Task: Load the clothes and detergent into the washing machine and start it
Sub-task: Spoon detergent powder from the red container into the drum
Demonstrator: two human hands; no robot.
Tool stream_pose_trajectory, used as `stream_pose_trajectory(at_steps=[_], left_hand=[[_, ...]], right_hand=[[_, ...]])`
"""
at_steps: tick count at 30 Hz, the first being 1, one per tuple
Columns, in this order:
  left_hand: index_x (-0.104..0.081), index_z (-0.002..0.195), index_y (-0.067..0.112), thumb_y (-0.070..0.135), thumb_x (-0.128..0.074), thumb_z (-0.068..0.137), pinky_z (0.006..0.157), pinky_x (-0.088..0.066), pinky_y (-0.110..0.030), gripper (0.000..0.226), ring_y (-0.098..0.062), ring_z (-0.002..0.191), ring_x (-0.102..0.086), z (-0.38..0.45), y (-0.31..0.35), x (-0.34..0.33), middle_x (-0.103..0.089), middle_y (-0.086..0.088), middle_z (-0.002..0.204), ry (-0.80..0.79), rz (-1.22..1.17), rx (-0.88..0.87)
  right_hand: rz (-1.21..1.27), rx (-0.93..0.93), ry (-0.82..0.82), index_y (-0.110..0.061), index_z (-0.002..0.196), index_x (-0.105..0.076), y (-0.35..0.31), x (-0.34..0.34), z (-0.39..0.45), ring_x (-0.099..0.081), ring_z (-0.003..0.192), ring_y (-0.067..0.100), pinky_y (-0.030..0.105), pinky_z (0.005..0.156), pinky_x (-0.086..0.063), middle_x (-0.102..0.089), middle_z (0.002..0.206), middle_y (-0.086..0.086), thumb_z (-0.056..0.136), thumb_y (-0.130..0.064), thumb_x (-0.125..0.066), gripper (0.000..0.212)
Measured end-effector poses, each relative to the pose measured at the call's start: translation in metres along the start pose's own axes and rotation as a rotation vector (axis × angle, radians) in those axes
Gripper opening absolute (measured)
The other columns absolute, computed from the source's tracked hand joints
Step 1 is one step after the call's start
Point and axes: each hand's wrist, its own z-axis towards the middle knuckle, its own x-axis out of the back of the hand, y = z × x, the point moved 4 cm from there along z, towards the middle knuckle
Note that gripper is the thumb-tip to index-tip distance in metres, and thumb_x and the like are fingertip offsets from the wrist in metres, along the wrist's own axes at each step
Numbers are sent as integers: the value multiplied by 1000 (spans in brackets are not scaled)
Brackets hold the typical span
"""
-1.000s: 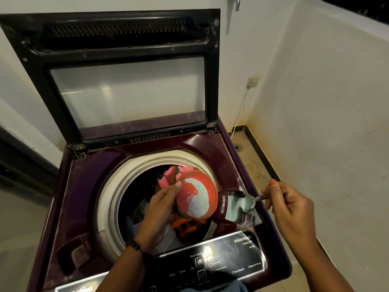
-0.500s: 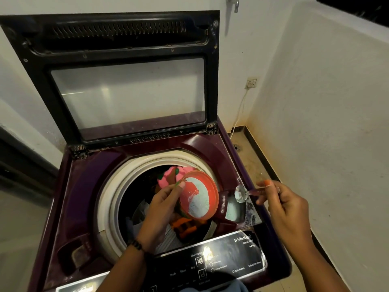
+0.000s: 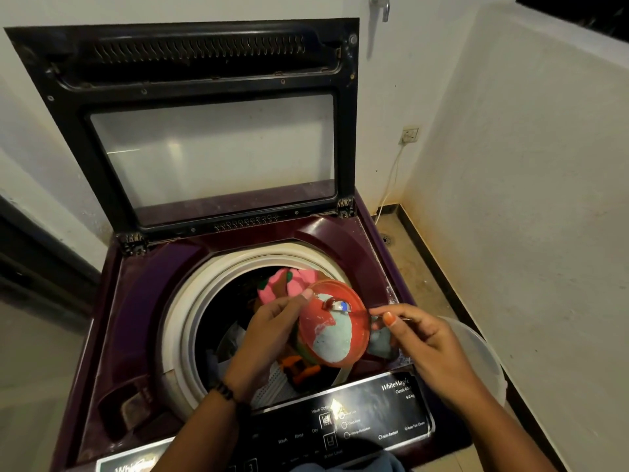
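A person stands over an open top-loading washing machine point(image 3: 143, 301), its glass lid point(image 3: 211, 148) raised against the far wall. The left hand point(image 3: 269, 338) holds a red tub of detergent point(image 3: 335, 323) tilted over the right side of the drum opening, fingers point(image 3: 289, 303) curled around its far rim, pale blue powder showing inside. The right hand point(image 3: 425, 345) pinches the handle of a small spoon point(image 3: 337, 305) between thumb and fingertips, the bowl of the spoon reaching into the upper part of the tub. Below, clothes point(image 3: 289, 284) lie in the drum, a pink piece at the far side and orange and white fabric nearer the control panel point(image 3: 374, 420). More blue powder sits in the dispenser pocket point(image 3: 383, 342) just right of the tub. A translucent plastic lid point(image 3: 483, 356) shows beyond the right wrist, beside the machine.
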Motion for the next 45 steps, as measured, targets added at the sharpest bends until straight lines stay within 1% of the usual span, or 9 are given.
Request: stream_pose_trajectory(at_steps=[4,9,12,17,21,29,34,40,45], left_hand=[[-74,95,12,37,-55,93,54,-53,-26,31,-25,86,-72,0,4,5,-76,-8,92,23,-50,-5],[-72,94,11,32,-55,95,51,-52,-25,28,-22,81,-72,-2,4,1,-76,-10,90,16,-66,-6],[-72,92,9,29,-55,95,49,-52,-23,26,-19,73,-71,-4,2,-4,-76,-11,88,13,-86,9],[-71,97,7,29,-54,96,51,-53,-24,29,-23,78,-69,-6,1,-6,-74,-17,94,-12,-91,7],[-72,99,11,34,-52,96,52,-53,-24,30,-22,80,-70,-7,0,-6,-75,-12,93,-39,-75,25],[-71,103,9,35,-52,95,53,-54,-27,33,-26,86,-70,-7,-7,-6,-75,-13,97,-30,-84,42],[-72,97,9,33,-55,94,54,-54,-27,29,-26,88,-71,-6,-7,5,-75,-9,95,63,-115,27],[-71,92,13,31,-54,96,50,-53,-25,25,-28,94,-68,-7,-6,9,-74,-6,92,89,-121,22],[-71,96,11,31,-55,95,50,-53,-24,25,-29,94,-69,-10,-8,8,-74,-12,100,88,-131,34]], right_hand=[[37,-45,18,-8,98,-73,-2,4,-1,-67,76,33,46,72,-56,-70,80,16,87,-24,-55,26],[82,-74,4,-13,90,-76,-2,-5,-1,-55,61,19,22,59,-49,-68,69,10,89,-26,-53,26],[141,-116,41,-6,88,-74,1,-8,-2,-50,55,15,17,53,-44,-64,63,11,89,-30,-52,32],[283,-266,225,7,95,-65,15,2,-4,-42,46,13,18,41,-37,-61,60,11,94,-29,-51,40],[273,-289,290,12,97,-61,18,13,-6,-39,47,16,19,40,-35,-59,58,9,98,-25,-48,39],[331,-257,369,-3,84,-65,11,21,-7,-40,47,12,20,41,-33,-51,53,4,100,-22,-44,33],[117,-137,501,-6,90,-67,0,47,-14,-51,50,6,17,48,-43,-56,57,3,100,-21,-42,30],[-119,-6,477,-10,79,-70,-2,54,-17,-51,48,6,17,49,-43,-61,57,11,98,-20,-48,30],[-299,62,471,-16,72,-69,-12,46,-21,-60,55,14,31,55,-49,-67,65,6,96,-25,-51,31]])
